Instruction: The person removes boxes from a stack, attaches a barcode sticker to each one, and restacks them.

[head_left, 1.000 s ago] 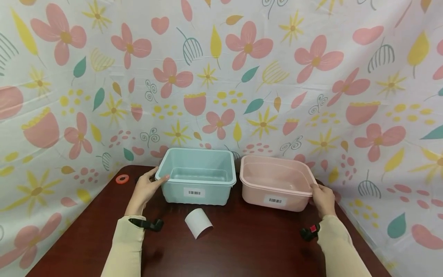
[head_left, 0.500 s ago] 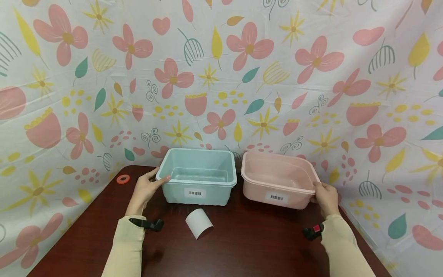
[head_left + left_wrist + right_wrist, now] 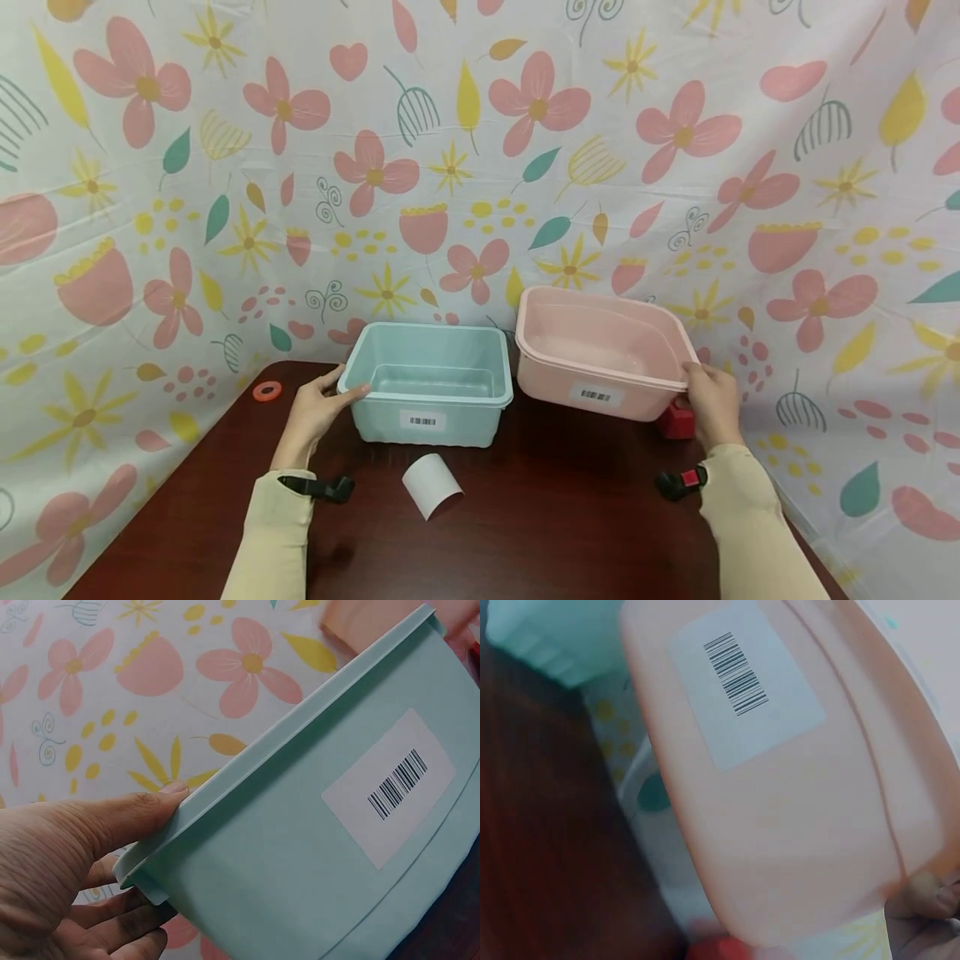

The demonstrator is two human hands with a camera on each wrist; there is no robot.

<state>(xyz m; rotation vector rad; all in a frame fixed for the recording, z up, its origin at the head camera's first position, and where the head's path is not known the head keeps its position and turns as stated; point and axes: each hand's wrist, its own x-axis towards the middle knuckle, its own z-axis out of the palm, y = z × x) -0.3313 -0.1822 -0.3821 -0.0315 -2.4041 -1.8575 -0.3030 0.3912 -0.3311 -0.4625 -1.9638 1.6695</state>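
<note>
My left hand (image 3: pixel 318 412) grips the left rim of a light blue plastic bin (image 3: pixel 468 423), thumb over the edge and the other fingers under the lip in the left wrist view. That bin stands upright on the table with nothing visible inside. Beside it, a pink plastic bin (image 3: pixel 546 379) is raised off the table and slopes down to the right. My right hand (image 3: pixel 712 402) holds this bin by its right rim, with the thumb (image 3: pixel 922 896) seen at the bin's edge in the right wrist view. Both bins carry a white barcode label on the front.
A red block-like object (image 3: pixel 677 423) shows below the pink bin's right end, partly hidden. A curved white card (image 3: pixel 432 485) lies on the dark red table (image 3: pixel 555 525) in front of the blue bin. An orange-red ring (image 3: pixel 267 391) is at the far left. Flowered cloth hangs behind.
My right hand has lifted the pink bin up and back from the table, bringing the red object below it into sight. My left hand and the blue bin have stayed in place.
</note>
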